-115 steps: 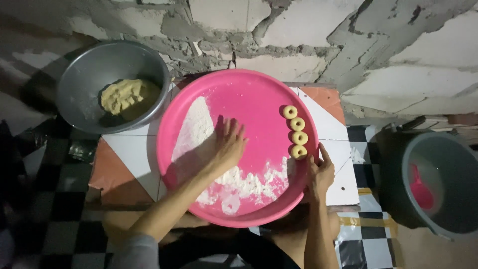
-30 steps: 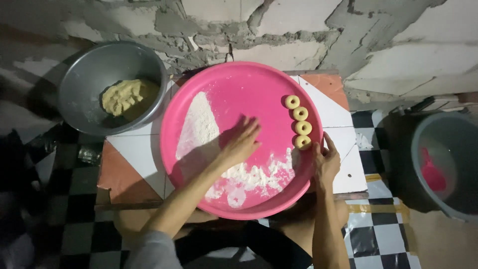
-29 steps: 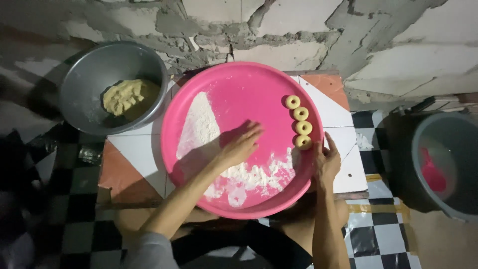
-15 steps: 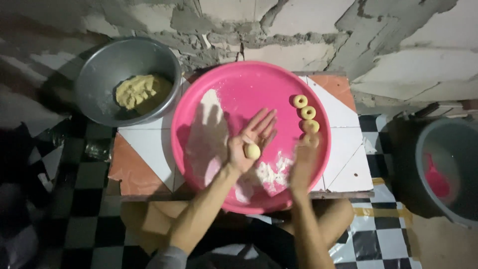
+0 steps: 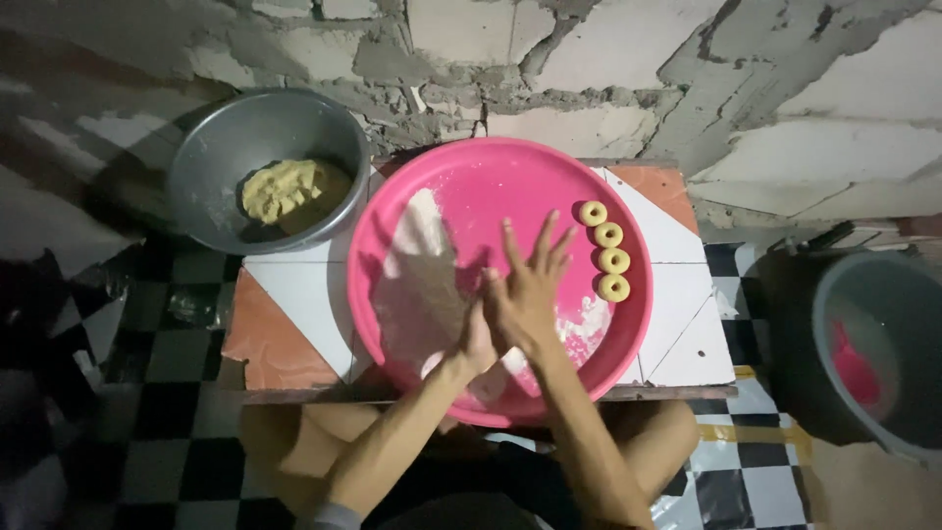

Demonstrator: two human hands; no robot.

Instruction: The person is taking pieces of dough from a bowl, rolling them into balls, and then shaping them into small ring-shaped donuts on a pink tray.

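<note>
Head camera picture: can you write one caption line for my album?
Two hands, right hand over left hand, press together above a floury round pink plastic tray holding four small dough rings.

you're looking at a dim scene lit from above and ahead: the pink tray point(image 5: 599, 339) and the pale wall point(image 5: 785, 118) catch most of the light, while the floor point(image 5: 118, 393) at left sinks into near black. your hands throw a soft shadow across the flour point(image 5: 417, 260). the fingers point(image 5: 535, 240) look slightly blurred, and the corners are dark and soft.
</note>
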